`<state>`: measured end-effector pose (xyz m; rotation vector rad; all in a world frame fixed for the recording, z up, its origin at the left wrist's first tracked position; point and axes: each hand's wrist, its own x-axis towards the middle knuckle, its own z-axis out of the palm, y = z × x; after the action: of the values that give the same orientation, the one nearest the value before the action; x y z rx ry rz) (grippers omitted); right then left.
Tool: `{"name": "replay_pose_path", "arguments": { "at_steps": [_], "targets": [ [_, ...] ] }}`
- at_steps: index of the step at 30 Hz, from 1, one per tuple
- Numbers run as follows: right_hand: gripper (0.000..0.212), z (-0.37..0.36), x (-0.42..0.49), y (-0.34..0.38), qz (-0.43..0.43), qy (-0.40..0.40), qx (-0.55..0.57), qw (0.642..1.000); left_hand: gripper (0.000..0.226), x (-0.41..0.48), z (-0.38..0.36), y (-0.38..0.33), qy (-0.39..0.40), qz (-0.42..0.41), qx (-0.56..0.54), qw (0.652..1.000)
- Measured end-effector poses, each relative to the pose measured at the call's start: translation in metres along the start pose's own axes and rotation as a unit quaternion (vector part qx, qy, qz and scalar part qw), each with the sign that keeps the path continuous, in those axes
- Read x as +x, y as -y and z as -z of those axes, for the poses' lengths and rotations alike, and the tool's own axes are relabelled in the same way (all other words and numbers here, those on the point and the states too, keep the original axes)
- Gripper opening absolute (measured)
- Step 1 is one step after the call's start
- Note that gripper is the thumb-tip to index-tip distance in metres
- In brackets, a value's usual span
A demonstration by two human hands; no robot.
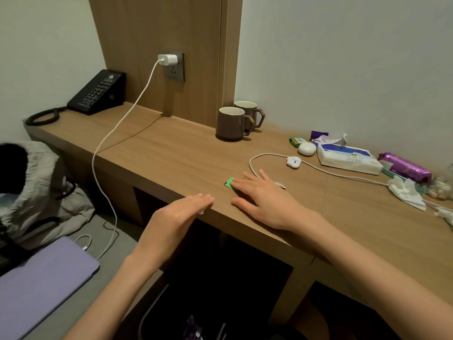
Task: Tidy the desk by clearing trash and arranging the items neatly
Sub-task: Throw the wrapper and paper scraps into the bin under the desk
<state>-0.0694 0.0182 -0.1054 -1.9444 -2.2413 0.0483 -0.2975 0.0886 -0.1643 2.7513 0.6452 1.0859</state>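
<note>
The right hand (263, 198) lies flat and open, gripping nothing, on a green scrap (230, 182) near the desk (171, 153) edge, the left hand (180, 212) cupped open just left; sweep steadily toward it, bin (157, 322) below, 2 mugs (231, 122) far.

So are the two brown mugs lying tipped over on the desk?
No, both brown mugs stand upright side by side on the desk near the wall, open rims facing up.

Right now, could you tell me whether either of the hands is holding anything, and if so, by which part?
Nothing is gripped. The right hand lies flat on the green scrap, fingers covering most of it. The left hand is open at the desk edge.
</note>
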Motion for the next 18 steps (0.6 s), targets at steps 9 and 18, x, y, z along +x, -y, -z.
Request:
{"name": "replay_pose_path", "arguments": {
  "at_steps": [9, 18],
  "targets": [
    [0.052, -0.015, -0.055, 0.036, 0.059, -0.083, 0.019, 0.995, 0.02, -0.02, 0.017, -0.013, -0.105, 0.122, -0.098, 0.982],
    [0.02, -0.038, -0.073, 0.056, 0.139, -0.246, 0.091, 0.955, 0.012, -0.06, 0.022, -0.003, -0.108, 0.26, -0.223, 0.933]
  ]
}}
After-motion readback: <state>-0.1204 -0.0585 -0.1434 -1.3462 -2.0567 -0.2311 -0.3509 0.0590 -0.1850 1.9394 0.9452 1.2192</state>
